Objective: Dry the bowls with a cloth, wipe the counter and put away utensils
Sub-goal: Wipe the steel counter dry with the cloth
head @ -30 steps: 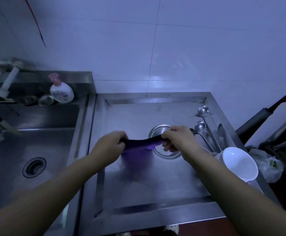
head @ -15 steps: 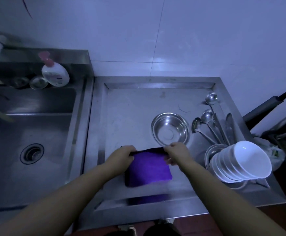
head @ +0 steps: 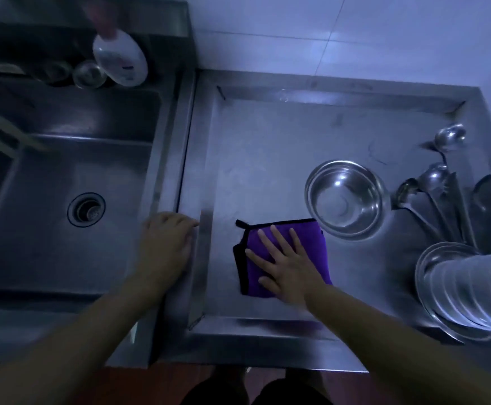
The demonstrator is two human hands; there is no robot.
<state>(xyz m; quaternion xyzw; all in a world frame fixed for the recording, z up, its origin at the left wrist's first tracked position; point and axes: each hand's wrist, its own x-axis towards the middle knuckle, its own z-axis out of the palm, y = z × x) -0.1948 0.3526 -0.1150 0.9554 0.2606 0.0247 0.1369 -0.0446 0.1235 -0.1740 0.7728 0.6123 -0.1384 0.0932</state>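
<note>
The right hand (head: 289,266) lies flat on the purple cloth (head: 285,255), palm down. Its fingers (head: 267,241) are stretched out straight and spread a little apart, and they press on the cloth without pinching it. The cloth is folded into a square with a black edge and lies on the steel counter (head: 267,147), under the fingers and palm. The left hand (head: 165,247) rests on the raised steel edge between the counter and the sink (head: 63,229). Its fingers (head: 177,222) are close together and bent a little, and they hold nothing. Just past the right fingertips, up and to the right, stands a shiny metal bowl (head: 345,198), open side up, close to the cloth's corner; it is hard to tell if they touch. Farther to the right of the fingers lie some metal ladles and spoons (head: 439,194), side by side. Below those, near the right arm, a stack of white bowls (head: 472,290) lies tipped on its side on a metal plate (head: 431,258). Far above the left fingers, at the back of the sink, stands a white soap bottle (head: 120,58) with a pink top. Its label has small marks, but they are too blurry to read. A small glass cup (head: 89,74) stands just beside the bottle.
</note>
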